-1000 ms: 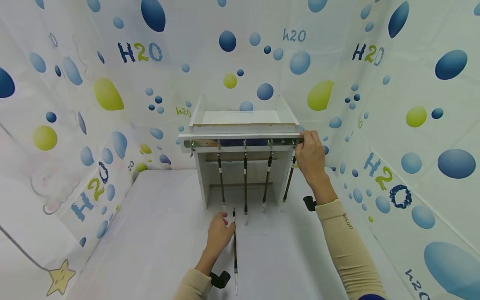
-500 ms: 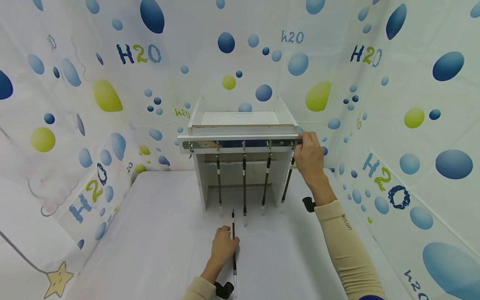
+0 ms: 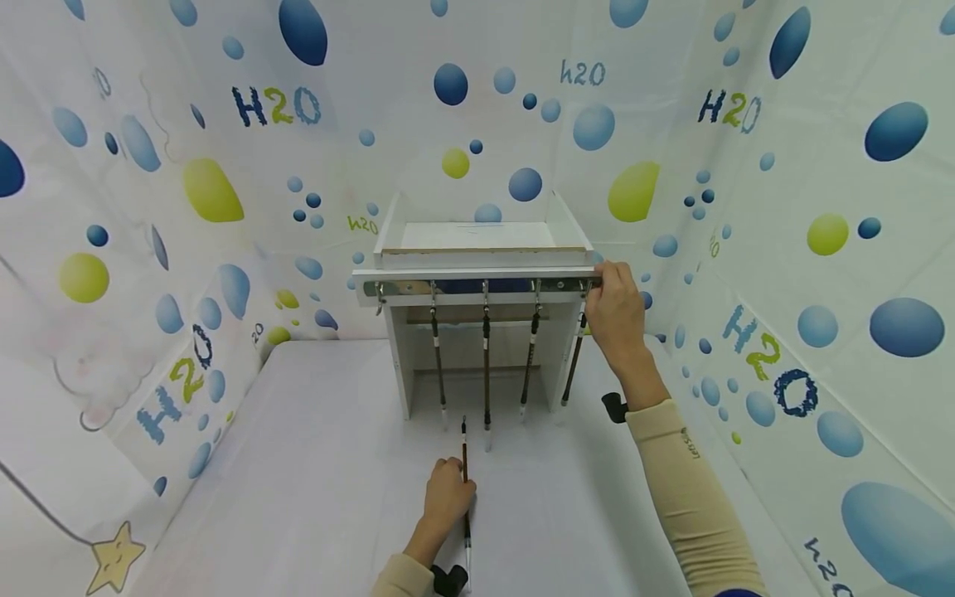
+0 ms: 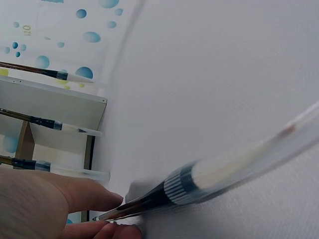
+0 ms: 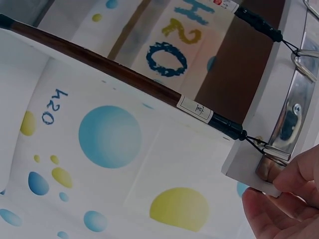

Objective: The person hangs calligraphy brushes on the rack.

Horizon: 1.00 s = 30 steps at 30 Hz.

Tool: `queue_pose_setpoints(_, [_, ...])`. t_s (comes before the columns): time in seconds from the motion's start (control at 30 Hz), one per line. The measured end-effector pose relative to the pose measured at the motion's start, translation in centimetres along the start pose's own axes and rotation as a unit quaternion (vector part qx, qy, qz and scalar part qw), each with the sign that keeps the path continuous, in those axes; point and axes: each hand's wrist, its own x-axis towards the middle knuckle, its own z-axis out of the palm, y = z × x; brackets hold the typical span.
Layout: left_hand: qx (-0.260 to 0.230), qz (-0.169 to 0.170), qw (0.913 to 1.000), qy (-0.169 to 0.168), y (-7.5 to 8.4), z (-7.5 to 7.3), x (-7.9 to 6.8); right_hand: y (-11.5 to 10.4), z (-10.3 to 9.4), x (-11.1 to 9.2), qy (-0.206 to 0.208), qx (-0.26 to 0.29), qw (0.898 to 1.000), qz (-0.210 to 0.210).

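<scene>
A calligraphy brush point(image 3: 465, 452) with a brown handle lies lengthwise on the white tabletop, in front of a white rack point(image 3: 403, 373). My left hand point(image 3: 448, 497) pinches its handle between thumb and fingers. The left wrist view shows the brush's dark ferrule point(image 4: 172, 191) and pale bristles under a clear cap, pointing away from the fingertips. At the rack's right end, my right hand point(image 3: 618, 308) grips the edge of the top board, by the metal hook strip point(image 3: 515, 286). Several brushes point(image 3: 487, 356) hang by loops from its hooks, while the leftmost hook point(image 3: 380, 294) bears none.
A shallow white tray-like top point(image 3: 477, 234) sits on the rack, behind the hook strip. White sheets point(image 3: 522, 124) printed with blue and green dots and H2O lettering surround the table on the back and sides.
My left hand has come down and slightly right, away from the hanging brushes, and its fingers have closed on the brush lying on the table. My right hand stays on the rack.
</scene>
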Motion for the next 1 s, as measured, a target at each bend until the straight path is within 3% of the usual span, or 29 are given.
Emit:
queue_pose_setpoints(0.57, [0.015, 0.014, 0.9998, 0.008, 0.32, 0.03, -0.23, -0.34, -0.32, -0.05, -0.011, 0.001, 1.0, 0.008])
queue_pose_setpoints(1.0, [-0.02, 0.006, 0.9997, 0.01, -0.28, -0.07, -0.05, -0.49, -0.45, 0.23, -0.018, 0.001, 1.0, 0.002])
